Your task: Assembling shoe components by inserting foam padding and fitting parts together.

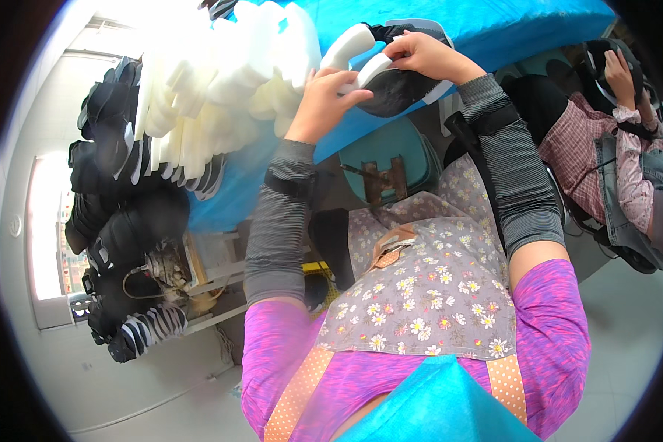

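Observation:
A curved white foam piece [374, 71] is held between my two hands above the table's near edge. My left hand [325, 102] is closed on its left end, with the thumb along the near side. My right hand [426, 57] pinches its right end between thumb and fingers. Just below and behind it lies a rounded black piece [390, 94] with a pale edge, partly covered by my right hand. A second curved white foam piece [346, 47] rests beyond my fingers, beside some black material.
Piles of white foam pieces [199, 81] crowd the table's left side. Stacks of black curved pieces [110, 132] stand farther left. Blue sheeting [493, 26] covers the table; a teal stool [420, 158] is under it. Another person [626, 155] sits at right, handling something dark.

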Demonstrator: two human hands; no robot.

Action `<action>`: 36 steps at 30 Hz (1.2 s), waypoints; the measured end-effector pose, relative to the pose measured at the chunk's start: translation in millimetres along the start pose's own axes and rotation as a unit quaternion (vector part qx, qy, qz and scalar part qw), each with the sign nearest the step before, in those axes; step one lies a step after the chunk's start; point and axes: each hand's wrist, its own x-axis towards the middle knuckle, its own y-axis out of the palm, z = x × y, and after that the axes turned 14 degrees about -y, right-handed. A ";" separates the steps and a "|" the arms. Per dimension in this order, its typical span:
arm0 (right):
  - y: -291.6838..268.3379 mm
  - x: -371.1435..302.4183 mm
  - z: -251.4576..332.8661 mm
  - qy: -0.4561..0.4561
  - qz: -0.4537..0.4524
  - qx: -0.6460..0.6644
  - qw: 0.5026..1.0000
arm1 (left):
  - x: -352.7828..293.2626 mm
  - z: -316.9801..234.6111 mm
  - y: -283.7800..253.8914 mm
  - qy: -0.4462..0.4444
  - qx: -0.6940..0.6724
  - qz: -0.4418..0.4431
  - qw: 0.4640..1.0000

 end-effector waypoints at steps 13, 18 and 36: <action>2.6 -3.4 3.1 0.006 0.016 -0.050 0.999 | -6.0 -10.4 4.6 0.000 0.045 -0.025 0.999; 4.8 -9.3 0.7 -0.019 -0.005 -0.047 0.999 | -6.1 -57.0 14.7 0.066 0.088 -0.166 0.980; 15.2 -16.7 -10.1 -0.008 -0.152 0.179 0.972 | 9.3 -57.7 25.9 -0.072 0.008 -0.037 0.997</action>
